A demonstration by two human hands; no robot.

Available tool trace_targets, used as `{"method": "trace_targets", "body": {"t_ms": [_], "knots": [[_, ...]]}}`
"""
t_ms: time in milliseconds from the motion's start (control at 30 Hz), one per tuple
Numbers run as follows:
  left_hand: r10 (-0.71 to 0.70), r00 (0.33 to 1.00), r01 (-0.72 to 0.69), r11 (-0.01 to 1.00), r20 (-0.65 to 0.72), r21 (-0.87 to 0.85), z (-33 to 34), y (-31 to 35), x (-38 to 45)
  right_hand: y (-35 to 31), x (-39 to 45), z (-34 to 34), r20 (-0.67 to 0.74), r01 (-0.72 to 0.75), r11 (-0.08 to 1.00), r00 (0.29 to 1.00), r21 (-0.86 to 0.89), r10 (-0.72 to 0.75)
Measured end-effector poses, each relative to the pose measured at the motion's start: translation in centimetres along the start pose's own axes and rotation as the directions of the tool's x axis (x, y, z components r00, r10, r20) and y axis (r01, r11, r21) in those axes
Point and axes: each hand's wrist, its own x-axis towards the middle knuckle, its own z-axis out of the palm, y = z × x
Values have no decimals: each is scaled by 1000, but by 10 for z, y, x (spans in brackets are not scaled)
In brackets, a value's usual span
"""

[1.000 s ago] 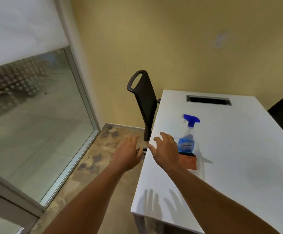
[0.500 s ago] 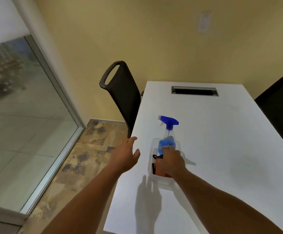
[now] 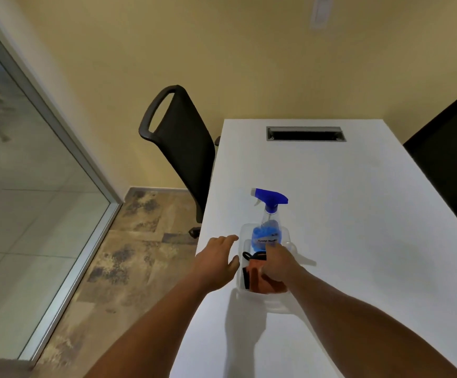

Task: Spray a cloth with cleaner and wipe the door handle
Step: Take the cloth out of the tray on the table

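- Right hand (image 3: 276, 261) is reaching into a clear plastic bin (image 3: 290, 248) on the white table (image 3: 358, 241), fingers curling down onto an orange cloth (image 3: 260, 282); whether the fingers are actually closing round the cloth cannot be told.
- Left hand (image 3: 218, 259) is hovering just beside the bin's left wall, near the table's left edge, fingers relaxed and slightly spread, gripping nothing.
- Orange cloth is lying inside the bin at its near end, with a dark item (image 3: 249, 256) showing beside it; too small to identify.
- Spray bottle (image 3: 267, 227) is standing upright at the far end of the same bin, blue trigger head pointing left, blue liquid showing in the clear body.
- Black chair (image 3: 183, 143) is standing against the table's left side; a second dark chair (image 3: 451, 159) is sitting at the right.
- Cable slot (image 3: 305, 133) is lying near the table's far end, by the yellow wall (image 3: 222, 50).
- Glass panel (image 3: 17, 173) is running along the left.
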Motion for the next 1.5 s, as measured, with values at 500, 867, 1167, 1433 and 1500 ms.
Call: {"method": "trace_targets", "body": {"t_ms": [500,867,1167,1433,1500], "knots": [[152,967,-164,986,203,43,28,-28,25,-11,23,21,91,-29,969,994,-244,52],[194,980,-186,972,40,-145,27,-16,19,-11,-13,9,-49,-37,995,998,-88,33],[-395,879,453,523,266,-722,26,-12,9,-10,-54,-39,-138,54,956,990,290,-14],[-27,808,588,69,588,-806,2,5,-4,-31,-81,-67,-239,243,911,956,333,-168],[19,824,564,54,566,-824,-5,8,-6,-36,-87,-70,-284,311,910,930,274,-232]]}}
